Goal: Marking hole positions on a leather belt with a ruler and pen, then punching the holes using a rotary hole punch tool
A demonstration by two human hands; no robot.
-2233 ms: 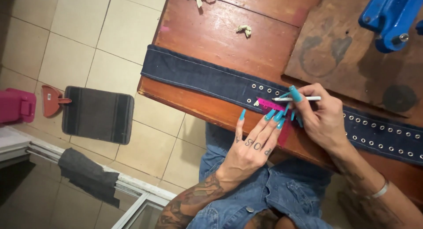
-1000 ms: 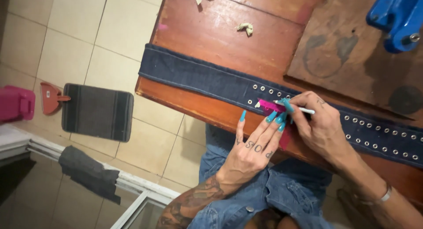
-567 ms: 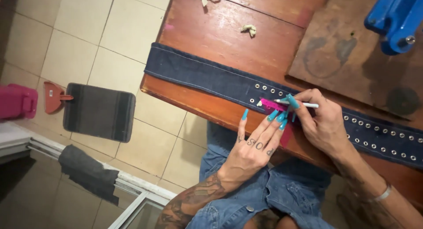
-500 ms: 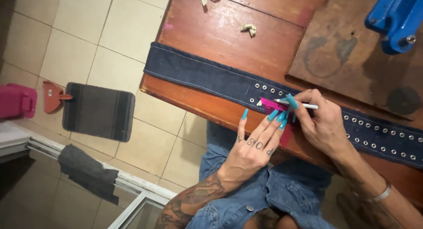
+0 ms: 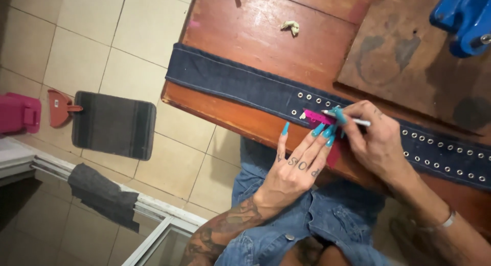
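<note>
Lying far to the left of both hands, on the tiled floor, are a pink box [image 5: 19, 112], a reddish dustpan [image 5: 59, 107] and a dark mat [image 5: 113, 124]; a grey cloth [image 5: 102, 194] hangs over a white frame [image 5: 148, 215] below them.

The denim strip [image 5: 240, 84] runs across the wooden table [image 5: 245, 30] from the left edge to the right, and it passes under the fingertips of both hands. Its left part is plain; the part near the hands and to the right of them has rows of metal eyelets [image 5: 440, 158].

The left hand [image 5: 299, 166] reaches up from below the table edge. Its fingers are stretched out, not clenched, and the long turquoise nails press a pink ruler [image 5: 318, 116] flat on the strip. The ruler lies just at the tips of this hand, touching them.

The right hand [image 5: 376, 140] is just beside the left one, on its right, and it grips a white pen [image 5: 358, 122] between thumb and fingers. The pen tip points left and meets the ruler's upper edge, on the denim.

Above the left hand, well apart, a small crumpled scrap [image 5: 290, 26] lies on the table. Far above the right hand, in the corner, is a blue tool [image 5: 463, 20] on a worn board [image 5: 409, 56].
</note>
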